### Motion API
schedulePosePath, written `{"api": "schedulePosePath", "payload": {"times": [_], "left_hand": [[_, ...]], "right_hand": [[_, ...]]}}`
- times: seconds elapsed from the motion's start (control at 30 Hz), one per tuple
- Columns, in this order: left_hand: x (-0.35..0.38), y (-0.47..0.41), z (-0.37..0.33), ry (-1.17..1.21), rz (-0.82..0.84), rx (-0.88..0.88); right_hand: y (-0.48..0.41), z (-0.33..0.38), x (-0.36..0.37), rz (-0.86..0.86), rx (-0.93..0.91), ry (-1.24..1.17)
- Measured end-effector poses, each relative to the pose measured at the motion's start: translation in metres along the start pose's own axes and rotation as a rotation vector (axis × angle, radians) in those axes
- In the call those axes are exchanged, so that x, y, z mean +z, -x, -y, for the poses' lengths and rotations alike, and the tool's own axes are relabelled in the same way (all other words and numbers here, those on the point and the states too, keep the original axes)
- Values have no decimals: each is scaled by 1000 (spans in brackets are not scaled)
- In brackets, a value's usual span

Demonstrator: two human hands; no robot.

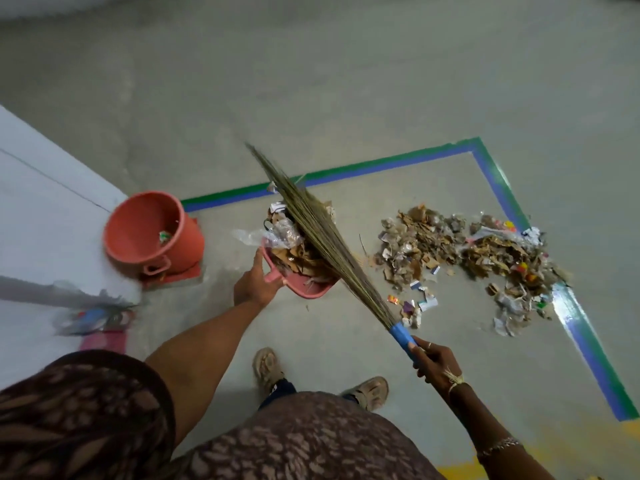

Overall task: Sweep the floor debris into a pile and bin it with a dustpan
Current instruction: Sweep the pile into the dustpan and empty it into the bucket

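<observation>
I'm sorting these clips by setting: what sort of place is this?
Likely a staged indoor work area: bare grey concrete floor, blue-and-green floor tape border, and an orange plastic bucket serving as bin.

Dim light; tape point(568, 317) glare; edges curved, left blurred.

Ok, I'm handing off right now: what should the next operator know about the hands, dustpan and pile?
Left hand grips the pink dustpan by its handle; it is loaded with scraps.
Right hand holds the broom by its blue grip, bristles lying across the load.
The orange bin stands left of the dustpan, a few scraps inside.
Done: debris piled, one scoop loaded.
Left: tip this load into the bin, then scoop up the large pile to the right.
</observation>
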State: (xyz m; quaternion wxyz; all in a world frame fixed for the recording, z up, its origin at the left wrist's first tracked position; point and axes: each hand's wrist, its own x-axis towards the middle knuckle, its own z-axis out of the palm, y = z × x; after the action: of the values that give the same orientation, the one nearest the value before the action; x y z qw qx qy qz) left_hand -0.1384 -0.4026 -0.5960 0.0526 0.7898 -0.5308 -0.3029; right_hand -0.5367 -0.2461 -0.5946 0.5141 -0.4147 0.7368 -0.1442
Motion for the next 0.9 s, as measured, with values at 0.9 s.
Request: {"api": "schedulePosePath", "payload": {"times": [0.9], "left_hand": [[-188,-78,311,216,-276,-310]], "right_hand": [[-78,296,254,257,-361,305]]}}
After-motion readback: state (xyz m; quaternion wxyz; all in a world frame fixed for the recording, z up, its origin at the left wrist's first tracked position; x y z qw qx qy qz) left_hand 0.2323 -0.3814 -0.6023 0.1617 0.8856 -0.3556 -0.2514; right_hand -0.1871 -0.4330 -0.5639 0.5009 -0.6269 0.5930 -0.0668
